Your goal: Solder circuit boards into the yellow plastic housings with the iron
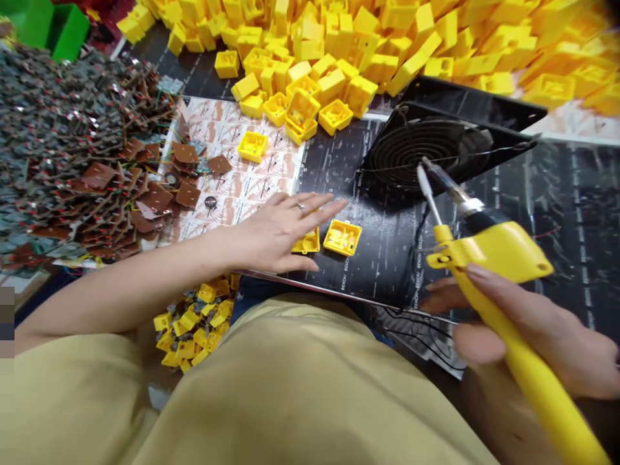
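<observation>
My left fingers (314, 210) lie spread and flat, holding nothing, over one yellow case (307, 243); a second case (342, 237) sits just beside them on the black mat (382, 258), printed "BENCH" along its lines. My right hand (542, 329) is wrapped around the yellow iron (489, 258), tip raised before the fan (421, 152). Brown boards (97, 174) are heaped at left.

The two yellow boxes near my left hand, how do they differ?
The box under the left hand is mostly hidden; the other box lies apart, fully visible. The hidden one shows only a bottom edge; the free one shows its open inside facing up. Both are yellow and rest on the black mat.
</observation>
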Available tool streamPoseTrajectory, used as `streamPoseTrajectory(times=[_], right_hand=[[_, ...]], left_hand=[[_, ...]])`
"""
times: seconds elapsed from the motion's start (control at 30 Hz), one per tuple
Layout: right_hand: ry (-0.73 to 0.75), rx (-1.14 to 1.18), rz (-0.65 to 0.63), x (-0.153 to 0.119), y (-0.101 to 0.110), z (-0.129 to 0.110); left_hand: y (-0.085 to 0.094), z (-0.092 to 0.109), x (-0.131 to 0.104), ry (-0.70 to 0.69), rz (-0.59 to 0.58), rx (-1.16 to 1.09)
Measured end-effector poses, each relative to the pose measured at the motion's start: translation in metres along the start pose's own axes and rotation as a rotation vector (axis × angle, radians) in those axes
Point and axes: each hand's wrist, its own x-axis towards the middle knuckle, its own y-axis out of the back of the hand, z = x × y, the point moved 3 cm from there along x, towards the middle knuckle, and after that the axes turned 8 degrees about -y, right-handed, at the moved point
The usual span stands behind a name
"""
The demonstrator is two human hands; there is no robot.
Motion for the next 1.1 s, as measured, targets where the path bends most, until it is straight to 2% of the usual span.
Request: streamPoseTrajectory(times=[0.1, 0.2, 0.3, 0.4, 0.5, 0.6, 0.7, 0.8, 0.87, 0.97, 1.1], right_hand=[[0.139, -0.009, -0.013, 0.021, -0.014, -0.005], [0.177, -0.041, -0.039, 0.037, -0.038, -0.009], [0.232, -0.056, -0.108, 0.048, -0.063, -0.012], [0.251, -0.118, -0.153, 0.051, -0.078, -0.012], [0.227, -0.205, -0.109, 0.045, -0.074, -0.015], [0.224, -0.322, -0.057, 0.037, -0.061, -0.020], [0.242, -0.386, -0.035, 0.034, -0.051, -0.019], [0.209, -0.361, -0.042, 0.035, -0.051, -0.010], [0.189, -0.222, -0.088, 0.037, -0.057, -0.003], [0.164, -0.045, -0.161, 0.036, -0.067, 0.002], [0.167, -0.008, -0.172, 0.031, -0.068, 0.003]], left_hand=[[0.003, -0.008, -0.020, 0.036, -0.056, -0.022], [0.006, -0.012, -0.027, 0.003, -0.059, 0.023], [0.009, -0.016, -0.020, -0.043, -0.088, 0.092], [0.007, -0.025, -0.006, -0.103, -0.170, 0.125], [0.002, -0.030, 0.008, -0.129, -0.163, 0.103], [-0.005, -0.023, 0.013, -0.051, -0.017, 0.110], [-0.012, -0.014, 0.004, 0.027, 0.108, 0.105], [-0.013, -0.013, -0.011, 0.006, 0.175, 0.040], [-0.010, -0.017, -0.018, 0.016, 0.181, -0.006], [-0.005, -0.023, -0.022, 0.136, 0.122, -0.008], [0.002, -0.025, -0.027, 0.294, 0.075, 0.088]])
